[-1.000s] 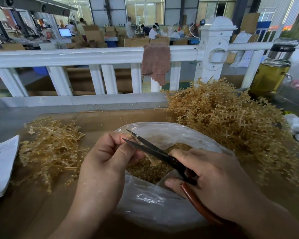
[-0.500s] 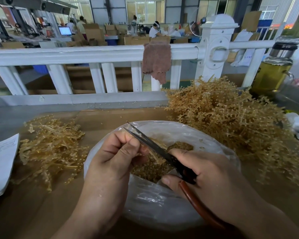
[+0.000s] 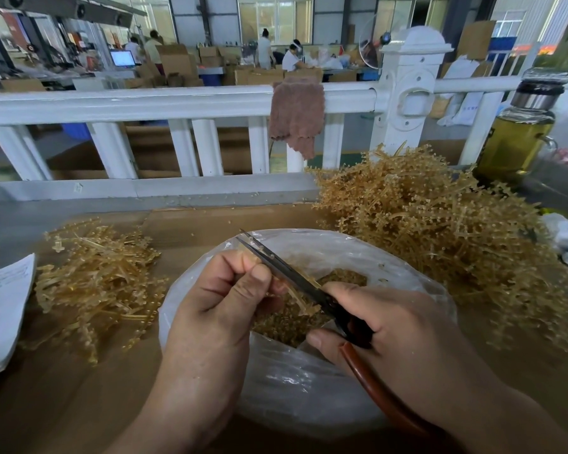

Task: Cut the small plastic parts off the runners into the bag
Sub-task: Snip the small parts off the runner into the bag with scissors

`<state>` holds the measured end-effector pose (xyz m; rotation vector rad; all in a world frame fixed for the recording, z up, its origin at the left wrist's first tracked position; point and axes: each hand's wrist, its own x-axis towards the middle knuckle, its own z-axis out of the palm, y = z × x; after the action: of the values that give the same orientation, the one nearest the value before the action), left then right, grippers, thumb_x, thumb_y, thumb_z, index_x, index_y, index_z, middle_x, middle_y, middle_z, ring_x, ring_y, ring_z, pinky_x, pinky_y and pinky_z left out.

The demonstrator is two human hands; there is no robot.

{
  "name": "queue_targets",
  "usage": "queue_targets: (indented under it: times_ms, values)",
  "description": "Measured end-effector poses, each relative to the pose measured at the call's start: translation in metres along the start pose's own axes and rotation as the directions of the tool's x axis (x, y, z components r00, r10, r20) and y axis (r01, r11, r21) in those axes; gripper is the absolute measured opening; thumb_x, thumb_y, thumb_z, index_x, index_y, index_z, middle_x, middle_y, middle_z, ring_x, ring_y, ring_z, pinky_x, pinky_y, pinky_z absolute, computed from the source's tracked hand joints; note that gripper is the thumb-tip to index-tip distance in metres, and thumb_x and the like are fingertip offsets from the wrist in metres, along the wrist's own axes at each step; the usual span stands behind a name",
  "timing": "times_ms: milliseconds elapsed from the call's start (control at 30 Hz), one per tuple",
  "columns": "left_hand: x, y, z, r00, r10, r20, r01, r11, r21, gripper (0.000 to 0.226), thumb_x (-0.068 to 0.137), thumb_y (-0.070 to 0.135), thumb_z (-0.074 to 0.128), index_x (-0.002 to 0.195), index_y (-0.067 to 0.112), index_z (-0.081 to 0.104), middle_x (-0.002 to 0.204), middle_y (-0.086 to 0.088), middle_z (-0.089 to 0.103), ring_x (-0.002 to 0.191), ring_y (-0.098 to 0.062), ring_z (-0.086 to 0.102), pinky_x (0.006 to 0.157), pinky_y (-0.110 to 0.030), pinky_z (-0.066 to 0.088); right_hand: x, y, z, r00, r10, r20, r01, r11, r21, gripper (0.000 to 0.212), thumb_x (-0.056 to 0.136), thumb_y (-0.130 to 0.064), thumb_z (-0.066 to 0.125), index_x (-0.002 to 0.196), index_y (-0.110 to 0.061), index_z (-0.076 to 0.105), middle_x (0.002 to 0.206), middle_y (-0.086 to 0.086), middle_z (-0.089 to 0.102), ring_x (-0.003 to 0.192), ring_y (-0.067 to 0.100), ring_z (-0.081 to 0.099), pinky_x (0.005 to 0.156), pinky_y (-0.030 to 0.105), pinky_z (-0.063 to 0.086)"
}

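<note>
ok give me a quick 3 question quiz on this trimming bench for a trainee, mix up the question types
1. True or false: the scissors are held in the right hand.
2. The bigger pile of runners lies: A) on the person's left, B) on the person's right, C) behind the railing.
3. Fill in: the left hand pinches a runner over the open ___.
Key: 1 true; 2 B; 3 bag.
</note>
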<state>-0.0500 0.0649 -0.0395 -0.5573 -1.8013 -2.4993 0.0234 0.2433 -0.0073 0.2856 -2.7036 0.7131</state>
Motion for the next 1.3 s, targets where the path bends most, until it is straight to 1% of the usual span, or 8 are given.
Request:
queue_targets:
  times_ms: [100, 233, 333, 433, 633, 967, 1167, 1300]
  values:
    - [-0.0005, 0.0, -0.0008, 1.0, -0.002, -0.002, 0.002, 1.0, 0.01, 0.013, 0.088, 0.03, 0.064, 0.087, 0.017, 0.068, 0.091, -0.017, 0.071, 0.087, -0.027, 0.067, 0.083, -0.041, 0.049, 0.0002, 0.0, 0.0001, 1.0, -0.01, -0.007, 0.01, 1.0, 0.002, 0.033, 0.083, -0.063, 0.051, 0.094, -0.033, 0.062, 0.061, -0.013, 0.049, 0.061, 0.008, 0.054, 0.05, 0.019, 0.036]
    - [-0.001, 0.0015, 0.0, 1.0, 0.004, 0.007, -0.004, 1.0, 0.019, 0.015, 0.085, 0.034, 0.071, 0.085, 0.02, 0.069, 0.09, -0.014, 0.071, 0.086, -0.024, 0.067, 0.082, -0.038, 0.05, 0.0, 0.0006, -0.0005, 1.0, -0.017, -0.014, 0.017, 1.0, -0.006, 0.033, 0.084, -0.063, 0.052, 0.096, -0.034, 0.063, 0.06, -0.014, 0.048, 0.059, 0.007, 0.053, 0.049, 0.017, 0.034]
    - [-0.0011, 0.0012, 0.0012, 1.0, 0.0, -0.002, 0.0, 1.0, 0.005, 0.011, 0.087, 0.031, 0.065, 0.082, 0.022, 0.069, 0.089, -0.013, 0.071, 0.085, -0.023, 0.067, 0.079, -0.034, 0.053, -0.0005, 0.0007, 0.0001, 0.999, -0.02, -0.045, 0.019, 1.0, -0.021, 0.034, 0.083, -0.061, 0.055, 0.099, -0.033, 0.067, 0.06, -0.015, 0.051, 0.06, 0.007, 0.054, 0.049, 0.017, 0.037]
    - [-0.0016, 0.0022, 0.002, 1.0, -0.008, 0.002, 0.008, 1.0, -0.024, 0.012, 0.086, 0.03, 0.064, 0.079, 0.023, 0.069, 0.088, -0.013, 0.07, 0.084, -0.023, 0.066, 0.075, -0.028, 0.056, -0.0014, 0.0004, 0.0007, 0.998, -0.009, -0.058, 0.008, 1.0, -0.02, 0.03, 0.083, -0.061, 0.055, 0.094, -0.034, 0.064, 0.058, -0.014, 0.051, 0.062, 0.006, 0.055, 0.052, 0.017, 0.04]
    - [-0.0022, 0.0037, 0.0038, 1.0, -0.018, 0.001, 0.018, 0.998, -0.053, 0.012, 0.086, 0.029, 0.063, 0.076, 0.024, 0.069, 0.085, -0.012, 0.067, 0.082, -0.022, 0.065, 0.073, -0.025, 0.056, -0.0008, 0.0005, 0.0004, 0.999, -0.01, -0.045, 0.01, 1.0, -0.015, 0.034, 0.083, -0.062, 0.053, 0.097, -0.033, 0.067, 0.057, -0.015, 0.046, 0.06, 0.005, 0.052, 0.05, 0.013, 0.034]
    - [-0.0023, 0.004, 0.0054, 1.0, -0.015, -0.007, 0.015, 0.998, -0.061, 0.012, 0.086, 0.028, 0.063, 0.076, 0.025, 0.069, 0.084, -0.01, 0.068, 0.082, -0.021, 0.066, 0.073, -0.025, 0.056, -0.0015, 0.0007, 0.0001, 0.999, -0.004, -0.032, 0.004, 1.0, 0.009, 0.041, 0.083, -0.062, 0.053, 0.104, -0.031, 0.07, 0.059, -0.014, 0.051, 0.063, 0.006, 0.056, 0.05, 0.014, 0.037]
    - [-0.002, 0.0045, 0.0052, 1.0, -0.021, -0.007, 0.02, 0.998, -0.067, 0.011, 0.085, 0.027, 0.063, 0.077, 0.024, 0.069, 0.084, -0.011, 0.068, 0.081, -0.02, 0.065, 0.072, -0.025, 0.056, -0.0005, 0.0018, -0.0003, 0.999, -0.002, -0.032, 0.003, 1.0, 0.026, 0.045, 0.081, -0.063, 0.054, 0.106, -0.03, 0.07, 0.062, -0.012, 0.056, 0.063, 0.008, 0.058, 0.05, 0.019, 0.04]
    - [-0.0014, 0.0037, 0.0048, 1.0, -0.023, 0.002, 0.023, 0.998, -0.057, 0.01, 0.085, 0.026, 0.063, 0.078, 0.023, 0.068, 0.085, -0.011, 0.067, 0.083, -0.022, 0.064, 0.075, -0.027, 0.055, -0.0007, 0.002, -0.0018, 1.0, 0.0, -0.031, 0.0, 1.0, 0.01, 0.039, 0.081, -0.062, 0.054, 0.1, -0.031, 0.069, 0.059, -0.013, 0.053, 0.063, 0.007, 0.057, 0.05, 0.019, 0.039]
